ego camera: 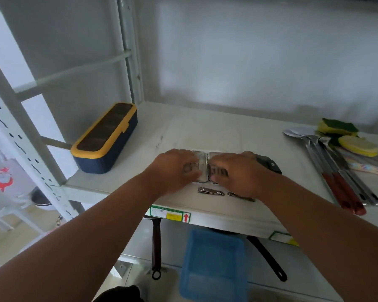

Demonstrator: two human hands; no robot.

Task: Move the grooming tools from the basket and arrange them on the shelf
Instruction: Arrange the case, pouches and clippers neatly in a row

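Two hands at mid-shelf (216,127): left hand (172,168) and right hand (236,171), fingers curled, each hold one half of an open clear case (202,162). Nail clippers (211,191) lie just in front; basket (214,264) below. Case likely light, stiff, slippery; best held by its edges.

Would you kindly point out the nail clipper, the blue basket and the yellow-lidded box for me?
nail clipper (211,191), head view, middle of its metal lever.
blue basket (214,263), head view, bare floor of the basket.
yellow-lidded box (105,136), head view, centre of the dark lid panel.
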